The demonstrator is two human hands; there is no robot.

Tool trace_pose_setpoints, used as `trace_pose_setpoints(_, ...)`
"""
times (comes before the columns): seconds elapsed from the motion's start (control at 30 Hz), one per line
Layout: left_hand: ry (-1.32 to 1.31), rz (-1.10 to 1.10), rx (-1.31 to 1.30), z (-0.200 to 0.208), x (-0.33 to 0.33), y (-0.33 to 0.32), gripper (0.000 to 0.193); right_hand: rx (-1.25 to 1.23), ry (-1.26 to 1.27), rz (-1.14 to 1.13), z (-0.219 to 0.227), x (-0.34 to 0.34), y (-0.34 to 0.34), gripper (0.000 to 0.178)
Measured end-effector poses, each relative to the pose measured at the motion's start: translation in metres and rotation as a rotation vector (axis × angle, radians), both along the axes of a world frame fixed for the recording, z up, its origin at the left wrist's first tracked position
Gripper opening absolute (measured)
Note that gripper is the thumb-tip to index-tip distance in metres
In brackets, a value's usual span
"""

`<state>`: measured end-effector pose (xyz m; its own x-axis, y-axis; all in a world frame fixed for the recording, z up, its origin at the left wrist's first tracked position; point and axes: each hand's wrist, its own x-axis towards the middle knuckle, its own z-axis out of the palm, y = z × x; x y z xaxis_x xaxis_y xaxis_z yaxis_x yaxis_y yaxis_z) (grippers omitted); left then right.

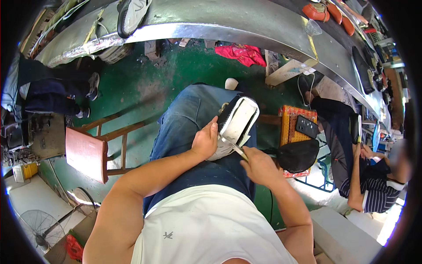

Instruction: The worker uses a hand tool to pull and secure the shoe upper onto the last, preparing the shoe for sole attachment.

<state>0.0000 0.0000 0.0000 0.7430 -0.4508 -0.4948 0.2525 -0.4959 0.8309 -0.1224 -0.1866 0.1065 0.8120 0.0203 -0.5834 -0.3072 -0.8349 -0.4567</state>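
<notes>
On my lap rests a shoe (240, 119) with a dark upper and a thick white sole turned up. My left hand (206, 138) is closed around its near left side, thumb along the sole's edge. In my right hand (260, 166) is a slim, pale knife-like tool (236, 148), gripped by its near end. Its tip touches or lies very close to the near edge of the white sole; which one I cannot tell. My fingers partly hide the shoe's upper.
A long metal bench (211, 27) runs across the far side, carrying a grey-white shoe (132, 16). Left stands a wooden stool (86, 154); right, a patterned seat (290, 127) holds a phone (307, 126) and black cloth item (299, 156). A co-worker (373, 189) sits at right.
</notes>
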Motion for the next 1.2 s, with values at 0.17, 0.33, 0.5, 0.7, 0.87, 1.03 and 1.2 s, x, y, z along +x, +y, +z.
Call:
trace_pose_setpoints(0.17, -0.383, -0.156, -0.044, -0.011, 0.008, 0.012, 0.052, -0.290, -0.477, 0.091, -0.007, 0.025, -0.008, 0.039)
trace_pose_setpoints(0.33, -0.677, -0.423, -0.044, -0.003, 0.017, 0.002, 0.053, -0.108, -0.408, -0.129, -0.063, 0.007, -0.021, 0.027)
trace_pose_setpoints(0.5, -0.709, -0.700, 0.049, 0.008, 0.027, -0.001, 0.060, 0.128, -0.107, -0.175, -0.043, 0.007, -0.055, 0.023)
trace_pose_setpoints(0.7, -0.566, -0.912, 0.307, 0.049, 0.037, -0.021, 0.065, 0.194, -0.410, -0.421, -0.031, 0.034, -0.047, 0.029)
trace_pose_setpoints(0.87, -0.483, -0.858, 0.259, 0.046, 0.033, -0.012, 0.067, -0.001, -0.265, -0.233, -0.044, 0.042, -0.052, 0.035)
trace_pose_setpoints(1.03, -0.159, -0.397, 0.080, 0.019, 0.014, 0.020, 0.083, 0.138, -0.493, -0.254, -0.030, 0.017, -0.025, 0.036)
trace_pose_setpoints(1.2, 0.047, -0.686, 0.157, 0.036, 0.025, 0.023, 0.113, 0.179, -0.234, -0.327, -0.047, -0.008, -0.023, 0.033)
